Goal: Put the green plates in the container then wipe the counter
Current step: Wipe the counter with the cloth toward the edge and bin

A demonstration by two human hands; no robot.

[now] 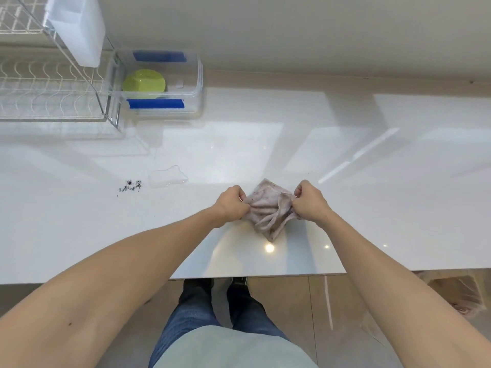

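Near the counter's [345,208] front edge I see my left hand [230,203] and right hand [309,201] pinching the bunched cloth [268,211], green plates [144,82] already in the container [198,75]; wiping the puddle [167,176] carelessly could smear the dark crumbs [130,185]

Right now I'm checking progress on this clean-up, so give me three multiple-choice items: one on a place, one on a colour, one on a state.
1. Where are the green plates?
A. in the clear container
B. on the dish rack
C. on the floor

2. What colour are the container's clips?
A. red
B. blue
C. yellow

3. How is the cloth held?
A. lying untouched
B. left hand only
C. by both the left and right hand

Answers: 1 A, green shows through the clear walls. 2 B, blue bars front and back. 3 C, each hand grips a side, above the counter.
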